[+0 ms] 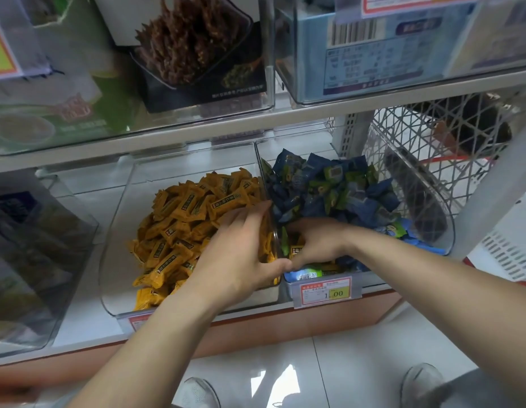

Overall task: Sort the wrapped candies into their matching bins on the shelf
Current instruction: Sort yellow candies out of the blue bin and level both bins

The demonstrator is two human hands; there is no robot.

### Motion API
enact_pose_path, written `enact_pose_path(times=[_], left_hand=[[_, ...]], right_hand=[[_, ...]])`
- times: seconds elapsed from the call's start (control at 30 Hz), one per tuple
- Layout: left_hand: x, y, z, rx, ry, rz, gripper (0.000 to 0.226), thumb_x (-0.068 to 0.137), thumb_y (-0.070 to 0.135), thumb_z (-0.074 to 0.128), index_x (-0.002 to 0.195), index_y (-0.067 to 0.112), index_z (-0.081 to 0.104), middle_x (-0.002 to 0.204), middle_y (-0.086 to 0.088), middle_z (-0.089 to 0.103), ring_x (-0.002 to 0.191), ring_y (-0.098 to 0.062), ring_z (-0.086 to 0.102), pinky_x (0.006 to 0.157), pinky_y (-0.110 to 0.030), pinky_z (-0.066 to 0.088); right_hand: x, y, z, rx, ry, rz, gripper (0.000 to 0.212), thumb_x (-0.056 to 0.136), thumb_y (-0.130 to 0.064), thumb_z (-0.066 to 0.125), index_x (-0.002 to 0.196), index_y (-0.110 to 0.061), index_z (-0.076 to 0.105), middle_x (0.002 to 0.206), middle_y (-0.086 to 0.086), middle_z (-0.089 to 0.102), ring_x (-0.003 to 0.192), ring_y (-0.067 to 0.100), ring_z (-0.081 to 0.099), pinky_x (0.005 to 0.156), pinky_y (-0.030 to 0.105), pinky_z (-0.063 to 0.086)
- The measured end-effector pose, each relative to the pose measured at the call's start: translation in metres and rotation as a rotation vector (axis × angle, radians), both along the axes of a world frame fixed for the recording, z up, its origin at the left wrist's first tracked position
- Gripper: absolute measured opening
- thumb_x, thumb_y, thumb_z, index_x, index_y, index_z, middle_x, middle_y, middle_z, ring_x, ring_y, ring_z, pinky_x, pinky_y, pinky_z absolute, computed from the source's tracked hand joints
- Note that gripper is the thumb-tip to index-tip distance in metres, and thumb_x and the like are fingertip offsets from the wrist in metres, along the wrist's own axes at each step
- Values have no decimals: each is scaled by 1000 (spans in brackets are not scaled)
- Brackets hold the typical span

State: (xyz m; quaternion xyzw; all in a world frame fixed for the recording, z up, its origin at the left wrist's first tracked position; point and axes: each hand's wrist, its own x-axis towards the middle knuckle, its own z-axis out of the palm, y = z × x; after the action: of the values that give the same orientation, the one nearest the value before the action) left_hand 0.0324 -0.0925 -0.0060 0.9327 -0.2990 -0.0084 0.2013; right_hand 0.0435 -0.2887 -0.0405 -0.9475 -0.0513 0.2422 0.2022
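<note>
Shelf, "1.00" tag, right hand, yellow candy

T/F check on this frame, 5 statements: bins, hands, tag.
1. The left bin holds yellow candies. True.
2. The right hand is inside the left bin. False: it is in the right bin, among the blue candies.
3. A stray yellow candy sits in the right bin, under the right hand's curled fingers. True.
4. The price tag on the right bin reads 5.00. False: it reads 1.00.
5. The white mesh basket stands left of both bins. False: it is to their right.
6. The left hand reaches over the yellow candies with its fingers extended. True.
</note>
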Motion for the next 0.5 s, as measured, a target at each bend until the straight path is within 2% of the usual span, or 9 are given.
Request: enact_pose_path(times=[0.1,0.2,0.37,0.43,0.5], left_hand=[[1,1,2,19,5,-11,102,70,66,73,152,34,21,151,7,37,142,-15,23,113,-34,32],[2,2,3,8,13,-4,102,68,66,75,151,35,23,150,7,40,142,-14,26,113,-36,35],[3,3,5,-1,15,-5,99,66,68,74,148,36,28,146,11,44,139,-13,31,111,-37,39],[4,2,6,-5,22,-9,98,66,68,74,147,36,29,146,12,45,138,-12,32,110,-37,40],[5,2,6,-7,25,-11,98,66,68,75,147,36,30,146,12,45,138,-12,33,109,-37,40]], right_hand=[[2,3,2,26,49,-15,57,75,-50,77,124,-25,61,116,-2,67,99,17,63,92,38,55],[4,5,6,79,59,-36,50,79,-44,75,123,-24,61,116,-2,66,99,16,61,92,35,54],[0,9,2,77,30,-31,59,82,-42,74,134,-22,56,125,0,64,107,21,61,96,38,52],[0,7,1,122,13,-66,55,82,-38,75,131,-20,59,121,-1,64,106,21,61,91,35,54],[3,2,4,169,-15,-114,47,80,-33,76,123,-18,63,108,-3,63,99,19,60,74,27,50]])
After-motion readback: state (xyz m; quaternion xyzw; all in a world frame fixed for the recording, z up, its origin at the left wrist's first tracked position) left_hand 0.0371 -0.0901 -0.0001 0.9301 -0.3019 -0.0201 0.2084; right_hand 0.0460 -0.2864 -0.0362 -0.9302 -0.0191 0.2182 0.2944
